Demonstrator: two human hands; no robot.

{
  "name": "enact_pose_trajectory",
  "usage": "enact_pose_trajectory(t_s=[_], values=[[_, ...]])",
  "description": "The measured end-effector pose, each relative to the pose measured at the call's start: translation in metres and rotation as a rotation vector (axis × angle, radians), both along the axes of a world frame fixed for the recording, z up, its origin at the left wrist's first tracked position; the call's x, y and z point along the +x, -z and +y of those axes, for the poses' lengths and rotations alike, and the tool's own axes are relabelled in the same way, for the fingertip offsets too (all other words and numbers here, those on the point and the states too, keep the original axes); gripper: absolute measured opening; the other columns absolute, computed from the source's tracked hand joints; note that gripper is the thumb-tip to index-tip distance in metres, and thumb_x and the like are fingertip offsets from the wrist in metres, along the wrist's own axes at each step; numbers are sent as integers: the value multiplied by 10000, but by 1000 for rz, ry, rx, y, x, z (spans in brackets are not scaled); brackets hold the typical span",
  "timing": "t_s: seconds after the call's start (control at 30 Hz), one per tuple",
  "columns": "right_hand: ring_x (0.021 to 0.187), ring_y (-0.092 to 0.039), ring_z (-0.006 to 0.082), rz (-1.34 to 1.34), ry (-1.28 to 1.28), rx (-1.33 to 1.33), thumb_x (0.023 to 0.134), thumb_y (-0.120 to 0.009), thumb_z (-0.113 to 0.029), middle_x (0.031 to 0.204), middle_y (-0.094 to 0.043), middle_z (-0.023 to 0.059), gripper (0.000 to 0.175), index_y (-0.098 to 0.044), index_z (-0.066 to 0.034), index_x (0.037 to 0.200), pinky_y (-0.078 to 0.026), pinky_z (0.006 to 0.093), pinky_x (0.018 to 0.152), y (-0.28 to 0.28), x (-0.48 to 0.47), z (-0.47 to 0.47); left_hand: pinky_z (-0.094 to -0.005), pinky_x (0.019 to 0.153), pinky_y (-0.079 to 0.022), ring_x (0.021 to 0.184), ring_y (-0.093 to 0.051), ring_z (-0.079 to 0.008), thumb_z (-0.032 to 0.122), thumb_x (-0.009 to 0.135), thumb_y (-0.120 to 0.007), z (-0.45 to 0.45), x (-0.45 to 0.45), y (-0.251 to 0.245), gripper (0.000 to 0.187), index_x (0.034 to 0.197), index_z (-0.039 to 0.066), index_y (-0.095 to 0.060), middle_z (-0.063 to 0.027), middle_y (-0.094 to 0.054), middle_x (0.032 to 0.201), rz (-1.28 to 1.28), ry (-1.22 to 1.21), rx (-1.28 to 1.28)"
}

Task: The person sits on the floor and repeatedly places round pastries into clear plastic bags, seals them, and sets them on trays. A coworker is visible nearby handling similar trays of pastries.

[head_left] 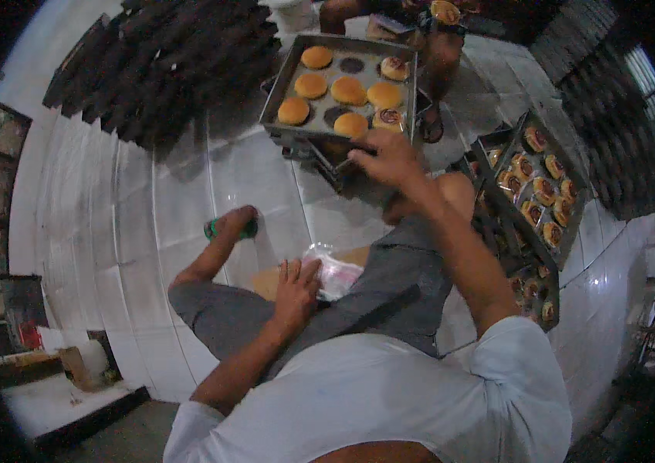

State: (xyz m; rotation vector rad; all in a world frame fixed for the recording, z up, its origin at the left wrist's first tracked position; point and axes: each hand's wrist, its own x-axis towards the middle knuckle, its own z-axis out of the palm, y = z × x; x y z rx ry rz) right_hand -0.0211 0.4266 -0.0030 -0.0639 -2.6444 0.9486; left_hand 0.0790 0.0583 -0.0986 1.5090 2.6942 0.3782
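Observation:
In front of me a metal baking tray (327,51) holds several round golden buns (348,91), some plain and some with a dark topping. My right hand (388,157) reaches over the tray's near edge, close to a topped bun (388,118) that looks wrapped in clear film. Its fingertips are partly hidden, so whether it grips anything is unclear. Between my legs lies a pile of clear plastic bags (336,276) with pink print, on a brown sheet (266,282). My left hand (297,289) rests at the pile's left side, fingers slightly spread.
More trays (570,246) with topped, wrapped buns (542,191) lie to the right. Dark stacked trays (171,69) stand at the back left, others (617,127) at the far right. Another person's leg (440,63) is behind the tray. White tiles (182,191) cover the floor.

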Motion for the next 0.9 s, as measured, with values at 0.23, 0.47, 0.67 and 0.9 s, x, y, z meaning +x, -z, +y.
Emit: enact_pose_trajectory(t_s=[0.23,0.47,0.67,0.9], values=[[965,-759,307,-482,-370,-80,851,-824,-407,1053,-773,209,463,-788,-39,1129,-584,406,867,64,73,-87,-702,1181,-289,1374,-470,-509,176,821,-735,-2,-3,-18,302,1118,123,-746,-140,-519,1552,-106,-80,13],[892,-751,342,-540,-607,-81,798,-798,-445,981,-781,152,448,-806,-87,1068,-576,439,847,48,130,-128,-618,1074,-413,1176,-575,-443,111,671,-874,-15,1,-22,295,794,74,-608,-166,-649,1256,-131,-109,469],[713,-703,190,-284,-157,-537,882,-786,-336,846,-783,73,308,-814,-46,979,-548,357,693,38,94,-109,-429,840,-515,897,-643,-300,277,809,-874,8,11,-99,317,917,87,-645,-114,-692,985,-588,-221,441],[754,-641,74,-429,-170,-891,937,-777,-257,842,-732,9,277,-776,16,988,-512,250,706,2,48,-116,-340,861,-537,941,-633,-140,398,978,-749,47,-84,-52,443,1274,79,-663,-53,-725,1073,-1460,-766,1549]])
